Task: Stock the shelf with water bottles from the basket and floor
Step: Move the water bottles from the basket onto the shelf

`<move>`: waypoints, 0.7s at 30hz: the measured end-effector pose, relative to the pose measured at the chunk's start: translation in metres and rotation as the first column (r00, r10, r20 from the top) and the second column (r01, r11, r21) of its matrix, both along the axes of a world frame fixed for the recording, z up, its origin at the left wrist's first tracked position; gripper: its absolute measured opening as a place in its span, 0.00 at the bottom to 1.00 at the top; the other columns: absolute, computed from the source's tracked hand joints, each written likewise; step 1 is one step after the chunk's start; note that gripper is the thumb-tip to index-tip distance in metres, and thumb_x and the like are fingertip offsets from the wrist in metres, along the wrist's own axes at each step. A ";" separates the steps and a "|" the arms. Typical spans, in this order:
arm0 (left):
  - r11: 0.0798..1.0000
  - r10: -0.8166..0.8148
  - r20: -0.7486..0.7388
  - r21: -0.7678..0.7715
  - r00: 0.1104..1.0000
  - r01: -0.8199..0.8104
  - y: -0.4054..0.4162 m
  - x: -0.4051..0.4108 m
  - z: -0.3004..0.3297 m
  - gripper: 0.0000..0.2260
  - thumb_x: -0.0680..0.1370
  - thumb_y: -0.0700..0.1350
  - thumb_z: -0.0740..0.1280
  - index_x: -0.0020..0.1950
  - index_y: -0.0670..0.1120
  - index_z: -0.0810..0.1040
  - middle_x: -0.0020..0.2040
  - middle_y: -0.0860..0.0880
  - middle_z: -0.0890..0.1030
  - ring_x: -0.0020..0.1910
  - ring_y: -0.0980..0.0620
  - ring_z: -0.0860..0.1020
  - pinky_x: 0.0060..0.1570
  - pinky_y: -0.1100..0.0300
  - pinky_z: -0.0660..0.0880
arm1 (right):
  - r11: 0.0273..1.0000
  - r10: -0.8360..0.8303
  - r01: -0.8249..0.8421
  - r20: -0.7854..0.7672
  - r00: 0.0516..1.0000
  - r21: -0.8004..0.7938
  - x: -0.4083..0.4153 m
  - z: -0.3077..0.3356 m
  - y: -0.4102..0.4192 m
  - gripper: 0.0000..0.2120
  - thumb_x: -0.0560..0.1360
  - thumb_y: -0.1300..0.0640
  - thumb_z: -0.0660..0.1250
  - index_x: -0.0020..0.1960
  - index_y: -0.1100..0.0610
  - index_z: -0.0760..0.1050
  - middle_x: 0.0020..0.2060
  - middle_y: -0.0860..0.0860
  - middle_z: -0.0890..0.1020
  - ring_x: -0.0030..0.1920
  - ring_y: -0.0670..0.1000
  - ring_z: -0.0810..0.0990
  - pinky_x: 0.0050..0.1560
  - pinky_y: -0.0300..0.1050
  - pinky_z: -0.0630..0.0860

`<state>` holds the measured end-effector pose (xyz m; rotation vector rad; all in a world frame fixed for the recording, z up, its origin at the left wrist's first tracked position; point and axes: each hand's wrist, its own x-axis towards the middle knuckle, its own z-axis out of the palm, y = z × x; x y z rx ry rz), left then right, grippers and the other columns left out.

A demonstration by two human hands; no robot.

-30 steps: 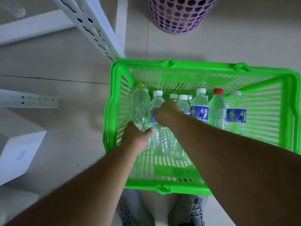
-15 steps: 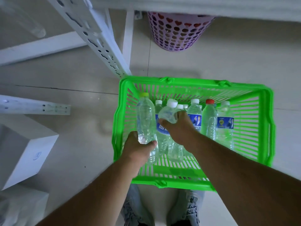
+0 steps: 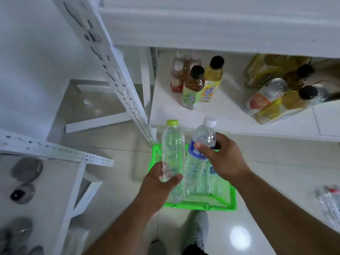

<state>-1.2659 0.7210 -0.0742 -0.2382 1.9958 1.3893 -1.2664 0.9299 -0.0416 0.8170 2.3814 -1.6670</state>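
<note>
A green-capped bottle [image 3: 173, 150] is gripped near its base by the left hand [image 3: 158, 183]; a blue-labelled bottle [image 3: 199, 153] is clasped by the right hand [image 3: 223, 159], above the green basket [image 3: 202, 206]

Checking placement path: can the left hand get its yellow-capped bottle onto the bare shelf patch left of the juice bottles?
Probably yes. The left hand holds the yellow-capped bottle just below the shelf edge; nothing blocks the way.

It looks like a small shop: a white shelf [image 3: 211, 111] holds drink bottles [image 3: 195, 85], and a green basket [image 3: 211, 206] sits below it.
</note>
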 end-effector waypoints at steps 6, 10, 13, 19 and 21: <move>0.997 -0.042 -0.162 0.063 0.986 0.052 -0.019 0.023 0.172 0.12 0.71 0.47 0.77 0.53 0.54 0.80 0.47 0.55 0.84 0.50 0.56 0.81 0.54 0.59 0.78 | 0.997 -0.007 0.019 -0.149 0.989 0.080 0.036 0.176 -0.015 0.10 0.73 0.47 0.74 0.52 0.48 0.82 0.42 0.42 0.86 0.43 0.40 0.82 0.44 0.37 0.75; 0.995 -0.052 -0.260 0.064 0.964 0.071 -0.035 0.051 0.259 0.13 0.69 0.45 0.78 0.51 0.52 0.80 0.45 0.55 0.85 0.48 0.56 0.82 0.53 0.57 0.79 | 0.995 -0.017 0.039 -0.224 0.974 0.097 0.066 0.279 -0.025 0.14 0.71 0.43 0.74 0.54 0.46 0.81 0.44 0.41 0.86 0.45 0.40 0.83 0.47 0.40 0.77; 0.992 -0.061 -0.349 0.082 0.935 0.095 -0.043 0.066 0.307 0.14 0.68 0.46 0.78 0.50 0.53 0.79 0.46 0.56 0.85 0.49 0.55 0.82 0.52 0.57 0.79 | 0.989 -0.017 0.060 -0.298 0.954 0.134 0.086 0.344 -0.031 0.14 0.71 0.42 0.75 0.53 0.48 0.82 0.43 0.41 0.86 0.45 0.40 0.84 0.47 0.41 0.78; 0.986 -0.015 -0.482 0.138 0.876 0.092 -0.039 0.080 0.370 0.17 0.65 0.45 0.79 0.51 0.51 0.80 0.45 0.55 0.86 0.47 0.56 0.84 0.48 0.61 0.78 | 0.982 -0.048 0.116 -0.398 0.916 0.151 0.115 0.419 -0.032 0.12 0.70 0.43 0.75 0.48 0.49 0.82 0.40 0.43 0.86 0.41 0.45 0.84 0.47 0.51 0.82; 0.986 0.006 -0.502 0.145 0.865 0.077 -0.034 0.080 0.383 0.18 0.65 0.43 0.79 0.52 0.50 0.79 0.46 0.54 0.86 0.48 0.54 0.84 0.49 0.59 0.79 | 0.982 -0.040 0.113 -0.425 0.904 0.149 0.122 0.437 -0.030 0.11 0.71 0.43 0.75 0.47 0.48 0.81 0.39 0.43 0.86 0.36 0.42 0.83 0.40 0.46 0.79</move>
